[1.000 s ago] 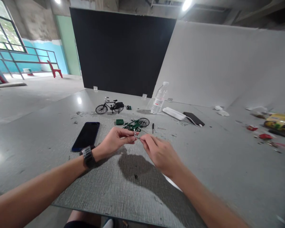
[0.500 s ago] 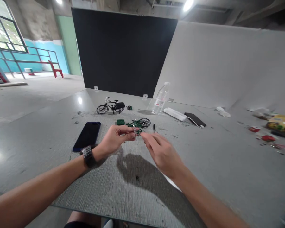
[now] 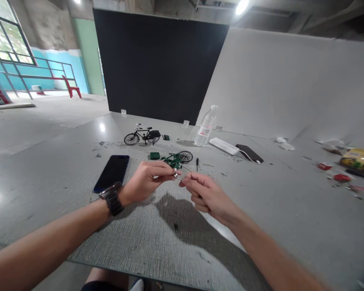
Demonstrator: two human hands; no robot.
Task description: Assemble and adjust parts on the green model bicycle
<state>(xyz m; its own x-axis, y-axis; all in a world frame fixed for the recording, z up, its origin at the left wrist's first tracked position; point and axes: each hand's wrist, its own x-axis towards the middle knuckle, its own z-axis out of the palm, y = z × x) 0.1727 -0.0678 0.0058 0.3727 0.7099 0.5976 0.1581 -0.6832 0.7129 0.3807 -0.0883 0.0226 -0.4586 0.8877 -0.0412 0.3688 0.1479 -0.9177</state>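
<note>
While the left hand (image 3: pixel 145 180) pinches a small silver part (image 3: pixel 176 176), the right hand (image 3: pixel 208 194) pinches what looks like a thin rod (image 3: pixel 179 178) meeting it. Just beyond lies a green toy bicycle (image 3: pixel 173 160); a phone (image 3: pixel 113 173) lies left, a bottle (image 3: pixel 204 128) stands far, and a black panel (image 3: pixel 160 64) walls the far edge. The surface (image 3: pixel 279 210) stretches right and near.

Clearance: obstructed ahead and left, passable right.
Green spoke-wheeled miniature bicycle (image 3: pixel 174 160) lies just beyond bare left hand (image 3: pixel 150 178); flat dark-blue phone (image 3: pixel 113 173) bars its left flank. Smooth grey tabletop (image 3: pixel 279 194) right of bare right hand (image 3: pixel 208 195) offers lateral passage.
</note>
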